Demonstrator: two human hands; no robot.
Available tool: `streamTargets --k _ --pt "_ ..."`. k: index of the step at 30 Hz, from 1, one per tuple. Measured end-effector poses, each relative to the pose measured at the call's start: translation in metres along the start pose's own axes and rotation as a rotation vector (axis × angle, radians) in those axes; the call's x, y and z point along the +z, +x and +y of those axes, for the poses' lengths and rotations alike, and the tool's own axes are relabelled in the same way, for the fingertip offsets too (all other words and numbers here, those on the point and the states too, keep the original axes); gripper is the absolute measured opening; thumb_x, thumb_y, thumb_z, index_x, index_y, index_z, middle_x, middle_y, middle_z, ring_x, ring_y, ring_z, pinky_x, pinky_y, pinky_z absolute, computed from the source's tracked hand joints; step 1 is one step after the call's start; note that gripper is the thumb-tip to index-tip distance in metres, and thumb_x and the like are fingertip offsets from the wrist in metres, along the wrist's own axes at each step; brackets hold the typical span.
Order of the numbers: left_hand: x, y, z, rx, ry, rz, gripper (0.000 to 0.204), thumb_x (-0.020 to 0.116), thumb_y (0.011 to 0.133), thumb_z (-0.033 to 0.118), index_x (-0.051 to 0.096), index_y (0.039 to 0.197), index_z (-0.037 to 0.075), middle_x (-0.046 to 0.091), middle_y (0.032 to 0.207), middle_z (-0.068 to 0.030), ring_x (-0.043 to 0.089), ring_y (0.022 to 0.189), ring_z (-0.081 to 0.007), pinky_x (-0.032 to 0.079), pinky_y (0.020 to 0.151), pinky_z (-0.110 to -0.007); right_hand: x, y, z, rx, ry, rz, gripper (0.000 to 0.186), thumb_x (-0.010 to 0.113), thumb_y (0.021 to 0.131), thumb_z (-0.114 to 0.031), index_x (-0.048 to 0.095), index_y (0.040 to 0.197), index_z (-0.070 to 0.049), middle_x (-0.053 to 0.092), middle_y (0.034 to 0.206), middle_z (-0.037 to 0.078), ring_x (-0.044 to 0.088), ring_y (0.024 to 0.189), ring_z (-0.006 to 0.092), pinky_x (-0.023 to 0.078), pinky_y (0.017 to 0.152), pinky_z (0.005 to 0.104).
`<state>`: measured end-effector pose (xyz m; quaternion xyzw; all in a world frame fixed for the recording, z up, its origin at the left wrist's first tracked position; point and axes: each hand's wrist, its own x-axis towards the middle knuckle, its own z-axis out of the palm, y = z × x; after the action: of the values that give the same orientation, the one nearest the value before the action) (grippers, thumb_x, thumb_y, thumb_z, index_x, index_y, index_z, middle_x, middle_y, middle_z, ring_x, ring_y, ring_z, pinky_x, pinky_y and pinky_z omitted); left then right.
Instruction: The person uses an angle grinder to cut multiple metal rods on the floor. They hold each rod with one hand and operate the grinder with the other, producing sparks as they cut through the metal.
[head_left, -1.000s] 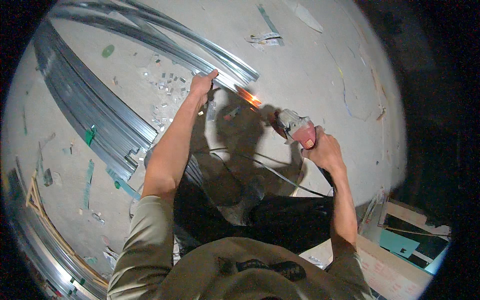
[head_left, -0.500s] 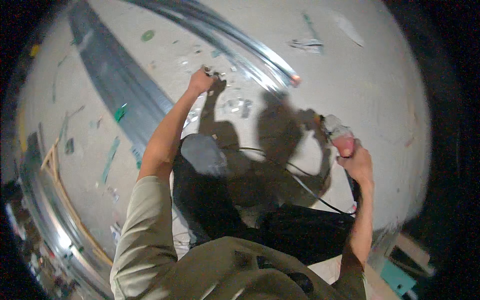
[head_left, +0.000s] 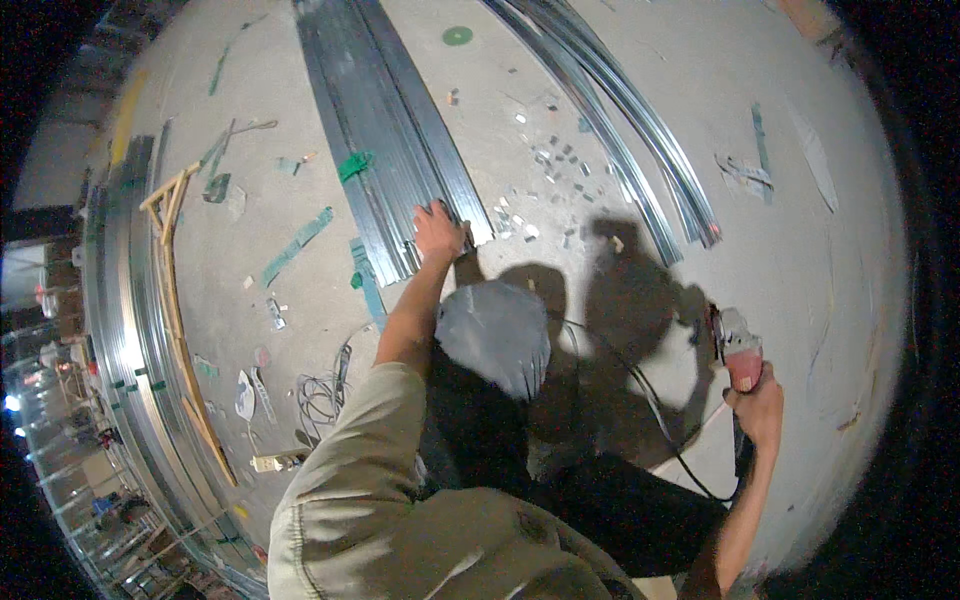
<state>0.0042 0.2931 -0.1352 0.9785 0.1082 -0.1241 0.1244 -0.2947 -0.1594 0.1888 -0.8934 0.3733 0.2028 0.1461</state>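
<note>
- Since the earlier frames, I saw that the left hand (head_left: 438,230) had left the narrow bars (head_left: 690,195), crossed over the metal scraps (head_left: 585,168) and arrived at the wide stack of metal profiles (head_left: 400,130); my view had swung leftward with it.
- The sparks seen a second earlier were gone, and the angle grinder (head_left: 745,365) was clear of the bars, just beyond their near ends.
- The left hand rested on the stack's near edge, close to its right corner, with the fingers partly curled; I could not tell whether they had closed round a profile.
- The right hand was wrapped firmly round the grinder's body, keeping it up near the bars; I could not tell whether its disc was spinning.
- The stack lay on the floor (head_left: 800,260), left of the scraps, its length running toward the floor's far side; the bars lay to the right of the scraps. I could make out no floor corner near them.
- I judged the step to be fetching another profile between cuts.
- To my mind, the next move called for a sure left-hand grip on one profile, with the grinder held well away from that arm and the cord (head_left: 650,395).
</note>
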Motion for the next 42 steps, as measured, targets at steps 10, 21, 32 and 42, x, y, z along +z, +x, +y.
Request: streamTargets --k 10,21,32,42 --pt "-0.015 0.02 -0.031 -0.025 -0.024 0.192 0.058 0.076 0.08 0.035 0.056 0.123 0.002 0.054 0.12 -0.0221 0.056 0.115 -0.0407 0.05 0.094 -0.049 0.009 0.0 0.004 -0.05 -0.011 0.041 0.048 0.079 0.065 -0.014 0.055 0.104 -0.001 0.071 0.095 0.026 0.068 0.092 0.0466 0.053 0.082 0.0504" --pt "-0.016 0.031 -0.159 -0.43 -0.293 0.169 0.072 0.076 0.08 0.051 0.054 0.121 -0.004 0.059 0.122 -0.0313 0.061 0.112 -0.0463 0.051 0.096 -0.051 0.015 0.009 -0.008 -0.118 0.087 0.038 0.046 0.077 0.067 -0.013 0.058 0.106 0.001 0.069 0.091 0.016 0.066 0.081 0.0294 0.053 0.077 0.0391" --pt "-0.057 0.037 -0.171 -0.237 -0.245 -0.226 0.07 0.083 0.066 0.039 0.061 0.117 -0.003 0.072 0.103 -0.0194 0.071 0.098 -0.0339 0.058 0.086 -0.042 0.021 0.049 -0.001 -0.001 0.817 -0.128 0.034 0.076 0.08 -0.027 0.056 0.097 -0.007 0.058 0.074 0.002 0.057 0.059 0.0135 0.047 0.054 0.0293" --pt "-0.203 0.006 -0.149 -0.197 -1.677 -0.411 0.034 0.061 0.092 0.027 0.053 0.115 0.002 0.057 0.082 -0.0068 0.057 0.067 -0.0192 0.052 0.063 -0.033 0.018 0.043 -0.016 0.003 1.084 -0.142 0.037 0.076 0.082 -0.033 0.056 0.1 -0.008 0.061 0.074 0.004 0.06 0.059 0.0162 0.051 0.055 0.0303"
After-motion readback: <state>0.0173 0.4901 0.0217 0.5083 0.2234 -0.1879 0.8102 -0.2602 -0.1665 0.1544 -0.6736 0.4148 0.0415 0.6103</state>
